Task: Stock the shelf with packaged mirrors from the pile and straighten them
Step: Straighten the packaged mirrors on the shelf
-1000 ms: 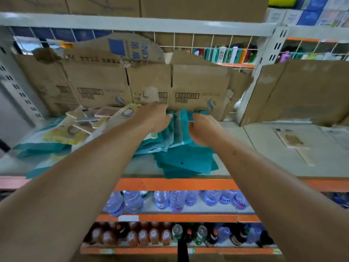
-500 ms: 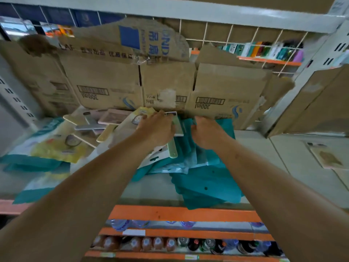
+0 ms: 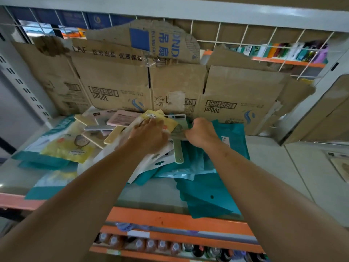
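Fingers (image 3: 150, 123) of the left hand (image 3: 149, 136) lie spread flat on a yellow mirror pack (image 3: 168, 121). The right hand (image 3: 201, 132) curls round a green mirror (image 3: 178, 150) atop teal packs (image 3: 207, 195) on the shelf (image 3: 151, 193). The cardboard (image 3: 245, 91) behind reads "300ml", upside down.
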